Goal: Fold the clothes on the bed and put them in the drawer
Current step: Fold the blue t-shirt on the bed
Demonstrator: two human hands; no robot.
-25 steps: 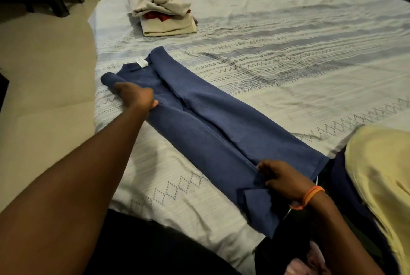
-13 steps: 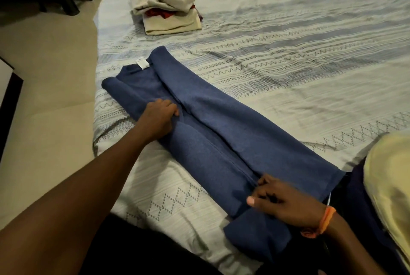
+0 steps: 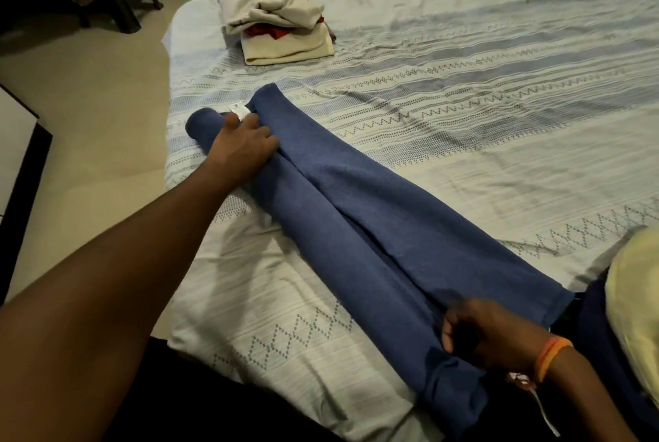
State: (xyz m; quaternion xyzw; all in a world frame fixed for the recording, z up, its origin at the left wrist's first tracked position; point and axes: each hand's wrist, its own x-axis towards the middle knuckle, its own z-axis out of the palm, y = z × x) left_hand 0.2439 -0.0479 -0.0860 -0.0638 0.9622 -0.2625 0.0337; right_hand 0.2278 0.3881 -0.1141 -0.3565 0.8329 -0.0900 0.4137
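blue garment (image 3: 374,227) lies lengthwise near the bed's (image 3: 499,103) left edge, both sides folded inward. left hand (image 3: 242,149) presses flat at the far end, fingers spread; right hand (image 3: 488,331) pinches the near hem, apparently to keep folds aligned.

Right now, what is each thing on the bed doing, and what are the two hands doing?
Blue garment: lying flat on the bed, both long sides folded in to the middle.
White tag: showing at the far end.
Left hand: pressing flat on the far end.
Right hand: curled on the near end.
Pile of clothes: folded, stacked at the far corner.
Bedspread: spread out, slightly wrinkled.
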